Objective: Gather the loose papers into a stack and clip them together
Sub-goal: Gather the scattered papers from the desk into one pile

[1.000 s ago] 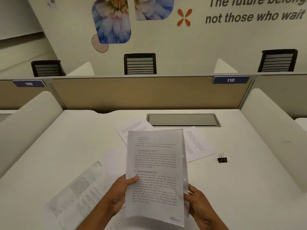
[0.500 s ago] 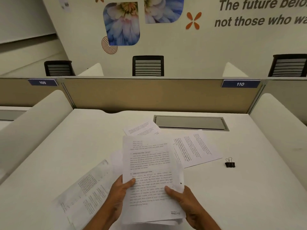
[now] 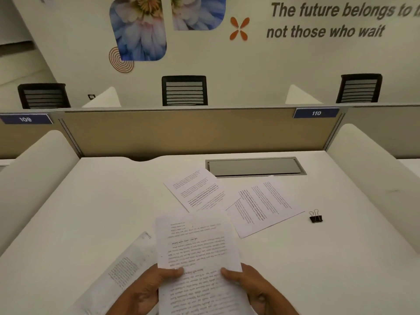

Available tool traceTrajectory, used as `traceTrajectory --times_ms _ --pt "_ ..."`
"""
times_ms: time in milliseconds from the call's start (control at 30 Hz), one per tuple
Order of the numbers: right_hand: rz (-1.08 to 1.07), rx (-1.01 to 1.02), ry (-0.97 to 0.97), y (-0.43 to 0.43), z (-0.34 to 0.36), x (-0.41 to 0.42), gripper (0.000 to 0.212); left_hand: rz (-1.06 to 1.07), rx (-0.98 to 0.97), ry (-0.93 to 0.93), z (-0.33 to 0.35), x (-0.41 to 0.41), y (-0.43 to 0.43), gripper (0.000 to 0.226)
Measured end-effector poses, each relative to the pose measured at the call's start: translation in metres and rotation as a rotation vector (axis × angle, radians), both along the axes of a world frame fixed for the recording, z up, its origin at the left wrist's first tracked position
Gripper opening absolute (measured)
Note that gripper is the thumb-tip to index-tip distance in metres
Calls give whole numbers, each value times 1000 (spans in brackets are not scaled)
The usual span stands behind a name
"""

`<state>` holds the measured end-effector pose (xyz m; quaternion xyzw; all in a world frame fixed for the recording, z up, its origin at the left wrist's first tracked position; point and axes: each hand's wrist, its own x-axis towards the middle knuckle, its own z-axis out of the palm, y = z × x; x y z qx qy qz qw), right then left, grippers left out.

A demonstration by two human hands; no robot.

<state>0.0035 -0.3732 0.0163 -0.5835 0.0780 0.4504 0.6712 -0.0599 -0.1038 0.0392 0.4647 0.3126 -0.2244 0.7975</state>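
Note:
I hold a small stack of printed papers (image 3: 197, 248) low over the near edge of the white desk (image 3: 102, 212). My left hand (image 3: 145, 289) grips its left side and my right hand (image 3: 254, 285) grips its right side, thumbs on top. Loose sheets lie on the desk: one (image 3: 195, 189) at the middle, another (image 3: 261, 203) to its right, and one (image 3: 122, 269) at the near left, partly under the held stack. A black binder clip (image 3: 316, 216) sits on the desk to the right, apart from the papers.
A grey cable hatch (image 3: 254, 166) is set into the desk at the back. A tan partition (image 3: 181, 130) closes the far edge, with white side dividers (image 3: 372, 173) left and right. Black chairs (image 3: 184, 90) stand beyond it.
The held stack has come down from upright to nearly flat and closer to me. Both hands now grip it lower, and the sheets behind it have come into sight.

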Motion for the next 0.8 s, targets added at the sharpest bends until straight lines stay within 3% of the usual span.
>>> traceTrajectory --times_ms 167,467,533,667,800 --pt "11 -205 -153 26 5 -13 50 -83 37 35 -13 5 9 49" --pt "-107 -170 -180 10 11 8 36 24 64 -13 -24 17 -1 56" --pt "-206 -290 -227 -6 15 32 38 81 97 -54 -23 23 -6 56" --pt "-351 -661 -526 -57 14 103 49 188 209 -105 -15 37 -20 50" --pt "-269 -964 -684 -104 3 181 68 241 297 -157 -6 53 -29 39"
